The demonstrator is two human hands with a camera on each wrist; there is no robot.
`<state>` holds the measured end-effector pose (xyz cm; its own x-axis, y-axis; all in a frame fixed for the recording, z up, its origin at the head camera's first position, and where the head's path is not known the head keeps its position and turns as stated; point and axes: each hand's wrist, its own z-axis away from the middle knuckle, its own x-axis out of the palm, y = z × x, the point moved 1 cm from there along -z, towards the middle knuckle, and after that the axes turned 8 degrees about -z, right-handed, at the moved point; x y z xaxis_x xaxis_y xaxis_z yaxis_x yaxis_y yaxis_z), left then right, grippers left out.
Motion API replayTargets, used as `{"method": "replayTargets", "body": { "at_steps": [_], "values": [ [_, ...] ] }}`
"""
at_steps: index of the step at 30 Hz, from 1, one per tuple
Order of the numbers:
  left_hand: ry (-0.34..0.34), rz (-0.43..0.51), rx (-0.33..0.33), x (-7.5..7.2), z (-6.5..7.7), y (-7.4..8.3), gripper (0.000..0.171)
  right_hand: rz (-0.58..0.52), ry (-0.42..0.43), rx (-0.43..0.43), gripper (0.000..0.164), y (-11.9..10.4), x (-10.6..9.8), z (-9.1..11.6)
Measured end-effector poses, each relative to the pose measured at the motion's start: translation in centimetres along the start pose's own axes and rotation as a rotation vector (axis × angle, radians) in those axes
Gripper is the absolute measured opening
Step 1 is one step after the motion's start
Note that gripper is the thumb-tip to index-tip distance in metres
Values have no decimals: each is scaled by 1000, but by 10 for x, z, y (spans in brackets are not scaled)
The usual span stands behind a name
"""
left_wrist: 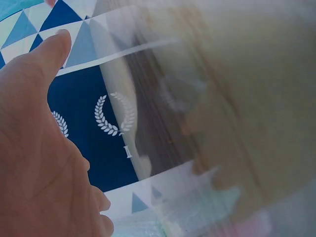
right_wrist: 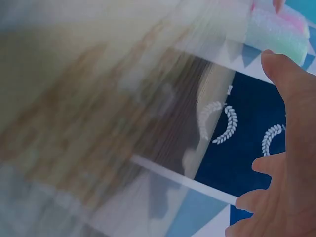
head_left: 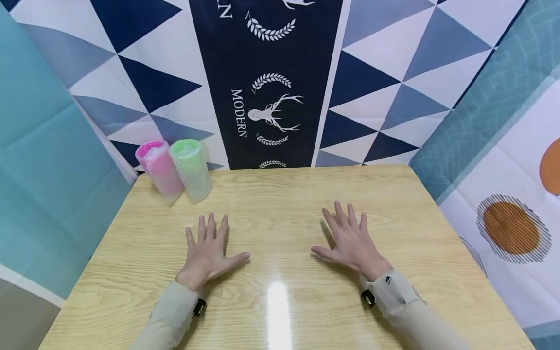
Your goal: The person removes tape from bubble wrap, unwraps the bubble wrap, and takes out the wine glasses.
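My left hand (head_left: 207, 257) is spread over the left half of the wooden table (head_left: 280, 214), palm down, fingers straight and thumb out to the right. Opposite it, my right hand (head_left: 352, 245) lies the same way, thumb toward the middle. Neither hand holds anything. Beyond the left hand, at the back left of the table, stand two wrapped cups, a pink cup (head_left: 161, 167) and a green cup (head_left: 191, 170), side by side in clear bubble wrap. In the right wrist view the green cup (right_wrist: 276, 37) shows past the thumb.
A patterned cloth (head_left: 271, 87) with triangles and a dark deer panel hangs behind the table's back edge. Teal sheeting (head_left: 48, 146) closes off the left side. On the right hangs a white cloth (head_left: 490, 272) with brown circles. A light streak (head_left: 278, 311) reflects off the tabletop.
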<state>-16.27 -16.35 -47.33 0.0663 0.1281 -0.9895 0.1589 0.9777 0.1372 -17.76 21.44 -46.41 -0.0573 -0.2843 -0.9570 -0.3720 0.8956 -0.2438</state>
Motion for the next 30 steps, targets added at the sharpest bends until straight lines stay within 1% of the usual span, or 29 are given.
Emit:
{"method": "replayTargets", "body": {
  "at_steps": [5,9,18,23,30],
  "values": [
    [8,23,11,-5,-6,0,123,-14,-26,-2,107,-2,-5,-8],
    [9,31,14,-8,-10,-2,123,-41,-26,8,107,-6,-7,-12],
    [23,78,-1,-7,-9,-5,121,-127,-48,43,108,-13,-4,-12],
    [52,91,0,-8,-11,-6,121,-146,-36,60,109,-14,-6,-16],
    [62,103,-5,-9,-14,-10,120,-190,-33,74,110,-15,-8,-18]
  ]
}}
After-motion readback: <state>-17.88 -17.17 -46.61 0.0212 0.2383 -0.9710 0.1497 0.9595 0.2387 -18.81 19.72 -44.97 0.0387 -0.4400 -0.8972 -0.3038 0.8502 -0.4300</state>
